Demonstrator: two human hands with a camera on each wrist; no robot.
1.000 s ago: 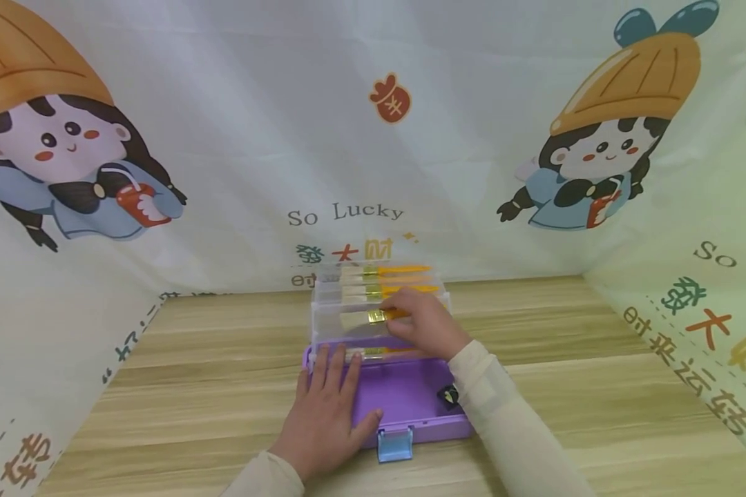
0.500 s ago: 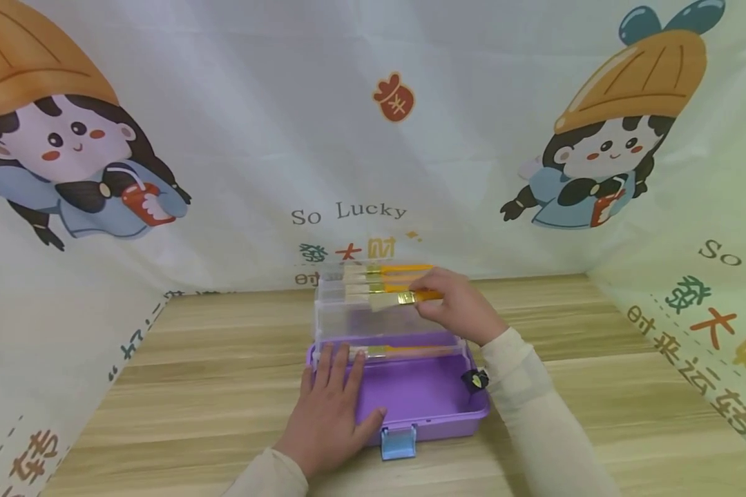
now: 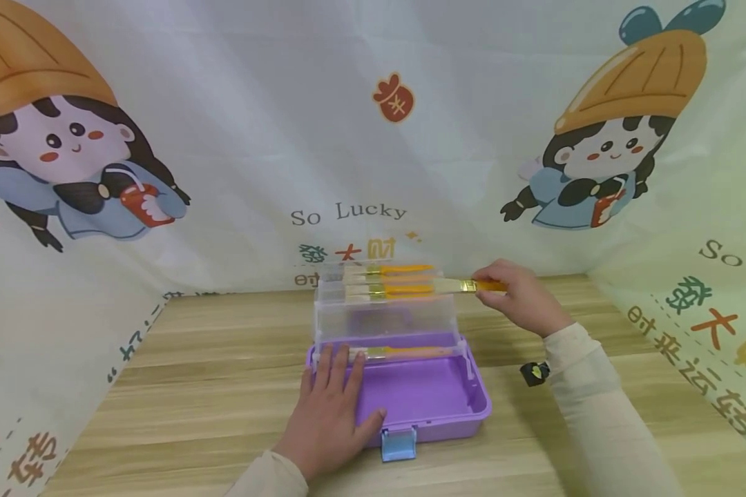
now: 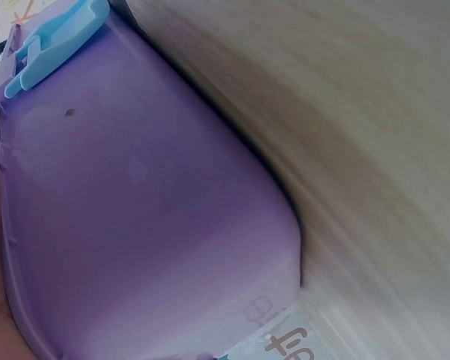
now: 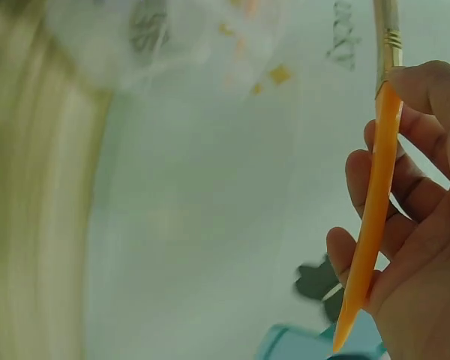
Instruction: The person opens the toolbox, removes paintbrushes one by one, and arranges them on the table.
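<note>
My right hand (image 3: 525,297) pinches a flat paintbrush with an orange handle (image 5: 376,180) near its gold ferrule (image 3: 469,286), in the air right of a purple case. Its pale bristles point left and overlap the tray edge in the head view. My left hand (image 3: 326,417) rests with straight fingers on the left side of the purple case (image 3: 432,433). Fold-out clear trays (image 3: 382,319) rise at the back of the case. Two similar paintbrushes (image 3: 404,270) lie in the upper trays, and another paintbrush (image 3: 410,353) lies in the lowest tray, partly behind my left fingertips.
The case stands on a wood-grain tabletop (image 3: 211,386), its blue latch (image 3: 399,445) hanging at the front. A printed cloth (image 3: 460,172) rises behind and along both sides. A small black item (image 3: 534,373) is at my right sleeve.
My right hand has lifted the paintbrush out of the middle clear tray and carried it up and right, past the case's edge. The left hand stays on the case.
</note>
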